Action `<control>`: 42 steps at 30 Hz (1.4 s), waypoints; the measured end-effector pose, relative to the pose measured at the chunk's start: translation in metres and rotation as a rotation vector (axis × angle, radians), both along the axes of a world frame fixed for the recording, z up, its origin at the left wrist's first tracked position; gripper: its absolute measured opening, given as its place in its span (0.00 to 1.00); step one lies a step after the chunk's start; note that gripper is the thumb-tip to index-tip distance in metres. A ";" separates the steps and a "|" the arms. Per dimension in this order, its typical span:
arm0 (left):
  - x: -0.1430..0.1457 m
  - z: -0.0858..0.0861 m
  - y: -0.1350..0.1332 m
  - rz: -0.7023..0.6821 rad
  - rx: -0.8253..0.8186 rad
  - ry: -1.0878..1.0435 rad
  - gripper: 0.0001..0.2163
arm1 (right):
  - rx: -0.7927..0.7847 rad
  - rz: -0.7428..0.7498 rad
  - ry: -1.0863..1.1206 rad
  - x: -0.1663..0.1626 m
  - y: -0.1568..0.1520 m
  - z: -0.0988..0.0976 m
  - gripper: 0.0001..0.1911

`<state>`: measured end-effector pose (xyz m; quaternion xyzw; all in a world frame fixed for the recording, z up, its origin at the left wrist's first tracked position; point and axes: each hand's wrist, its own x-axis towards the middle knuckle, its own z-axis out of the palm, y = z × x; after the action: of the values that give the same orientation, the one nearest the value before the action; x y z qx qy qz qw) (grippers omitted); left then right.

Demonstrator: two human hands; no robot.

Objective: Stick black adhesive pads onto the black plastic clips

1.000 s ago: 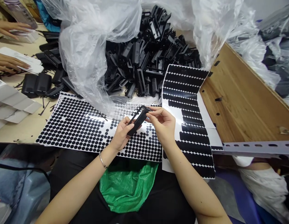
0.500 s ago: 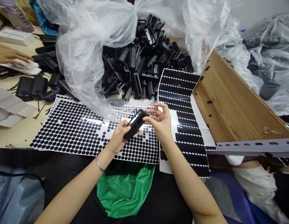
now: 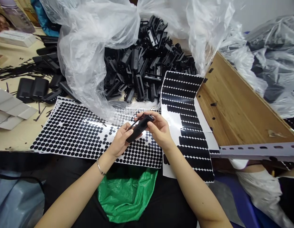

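Note:
Both of my hands hold one black plastic part [image 3: 139, 127] over a sheet of round black stickers [image 3: 73, 128]. My left hand [image 3: 121, 139] grips the part's lower end from the left. My right hand [image 3: 158, 129] has its fingers curled over the part's upper end, thumb pressing on top. A second sheet with long oval black stickers [image 3: 184, 117] lies just to the right of my right hand. Behind the hands a clear plastic bag [image 3: 90, 53] spills a heap of similar black parts [image 3: 142, 66].
Loose black parts [image 3: 34, 88] and folded white cards [image 3: 11, 107] lie at the left of the table. A slanted wooden board [image 3: 237, 107] and a perforated metal rail [image 3: 256, 150] stand at the right. More bagged parts [image 3: 270, 63] sit far right. A green bag [image 3: 128, 193] lies on my lap.
My right hand has closed down over the part's upper end, fingers no longer raised. Another person's hand at the far left has left the view.

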<state>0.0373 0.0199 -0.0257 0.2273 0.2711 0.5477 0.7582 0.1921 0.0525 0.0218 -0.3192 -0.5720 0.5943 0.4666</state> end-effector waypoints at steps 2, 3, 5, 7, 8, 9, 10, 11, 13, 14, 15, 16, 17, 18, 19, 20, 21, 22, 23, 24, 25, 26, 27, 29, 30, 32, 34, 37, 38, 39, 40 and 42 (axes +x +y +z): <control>-0.001 0.001 0.000 -0.005 0.024 0.018 0.17 | 0.005 -0.047 0.032 -0.004 -0.001 -0.004 0.14; -0.001 0.001 -0.001 -0.008 0.034 0.028 0.16 | 0.001 -0.057 0.042 -0.005 -0.001 -0.004 0.13; -0.003 0.001 -0.002 -0.014 0.055 0.043 0.16 | -0.012 -0.061 0.048 -0.006 -0.003 -0.005 0.13; -0.004 0.001 -0.004 -0.018 0.081 0.055 0.16 | -0.025 -0.061 0.045 -0.007 -0.005 -0.004 0.13; -0.004 0.001 -0.005 -0.023 0.094 0.063 0.15 | -0.028 -0.064 0.043 -0.008 -0.006 -0.004 0.13; -0.004 0.001 -0.006 -0.026 0.102 0.074 0.15 | -0.030 -0.068 0.038 -0.008 -0.007 -0.004 0.13; -0.004 0.001 -0.007 -0.029 0.105 0.088 0.16 | -0.031 -0.074 0.028 -0.008 -0.008 -0.004 0.13; -0.004 0.001 -0.008 -0.031 0.104 0.104 0.16 | -0.030 -0.082 0.016 -0.008 -0.008 -0.004 0.13; -0.004 0.001 -0.009 -0.039 0.094 0.136 0.16 | -0.029 -0.088 -0.009 -0.008 -0.009 -0.004 0.14; -0.004 0.000 -0.009 -0.038 0.090 0.149 0.16 | -0.029 -0.078 -0.024 -0.007 -0.009 -0.003 0.14; -0.005 0.000 -0.008 -0.035 0.091 0.164 0.16 | -0.027 -0.063 -0.039 -0.007 -0.009 -0.003 0.14; -0.006 -0.001 -0.006 -0.029 0.099 0.186 0.16 | -0.018 -0.047 -0.056 -0.006 -0.009 -0.002 0.14; -0.007 -0.002 -0.005 -0.021 0.116 0.216 0.15 | -0.006 -0.027 -0.079 -0.006 -0.009 -0.002 0.14; -0.009 -0.002 -0.003 -0.010 0.144 0.258 0.15 | 0.015 -0.006 -0.107 -0.005 -0.009 -0.001 0.14; -0.011 -0.002 -0.002 0.004 0.178 0.318 0.15 | 0.044 0.012 -0.140 -0.005 -0.010 0.000 0.13; -0.012 -0.001 -0.001 0.024 0.207 0.391 0.15 | 0.080 0.027 -0.175 -0.005 -0.010 0.001 0.13; -0.012 0.000 -0.001 0.047 0.223 0.463 0.16 | 0.116 0.041 -0.211 -0.005 -0.011 0.001 0.13; -0.012 0.001 -0.002 0.072 0.224 0.524 0.16 | 0.151 0.056 -0.246 -0.006 -0.012 0.002 0.14; -0.011 0.003 -0.004 0.093 0.209 0.568 0.16 | 0.183 0.068 -0.277 -0.007 -0.012 0.003 0.14; -0.010 0.004 -0.006 0.091 0.185 0.579 0.15 | 0.209 0.080 -0.302 -0.007 -0.013 0.003 0.14; -0.009 0.004 -0.008 0.083 0.171 0.574 0.16 | 0.223 0.097 -0.318 -0.009 -0.013 0.003 0.14; -0.007 0.005 -0.010 0.059 0.180 0.577 0.16 | 0.228 0.112 -0.320 -0.010 -0.013 0.003 0.14; -0.006 0.005 -0.012 0.047 0.199 0.585 0.16 | 0.232 0.118 -0.306 -0.012 -0.013 0.002 0.13; -0.006 0.005 -0.015 0.040 0.254 0.615 0.16 | 0.227 0.109 -0.246 -0.015 -0.012 0.000 0.10; -0.008 0.006 -0.016 0.048 0.274 0.629 0.16 | 0.216 0.098 -0.212 -0.017 -0.011 -0.001 0.08; -0.014 0.009 -0.018 0.058 0.299 0.669 0.15 | 0.172 0.104 -0.166 -0.018 -0.008 -0.002 0.09; -0.024 0.017 -0.019 0.027 0.325 0.733 0.14 | 0.111 0.195 -0.148 -0.016 -0.002 -0.003 0.21; -0.040 0.034 -0.025 -0.207 0.468 0.828 0.12 | 0.149 0.220 -0.213 -0.010 0.016 -0.002 0.29; -0.043 0.040 -0.028 -0.359 0.549 0.862 0.11 | 0.210 0.142 -0.319 -0.009 0.024 -0.001 0.25; -0.045 0.043 -0.031 -0.509 0.640 0.909 0.11 | 0.282 0.041 -0.480 -0.009 0.033 -0.001 0.22; -0.045 0.046 -0.034 -0.619 0.727 0.958 0.13 | 0.355 -0.052 -0.682 -0.010 0.042 -0.001 0.20; -0.041 0.045 -0.038 -0.747 0.848 1.045 0.20 | 0.455 -0.129 -1.016 -0.019 0.063 -0.002 0.20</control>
<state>-0.0037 -0.0184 0.0195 0.8040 0.2662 0.1340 0.5146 0.1736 0.1155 0.0202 -0.4910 -0.8181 0.1975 0.2249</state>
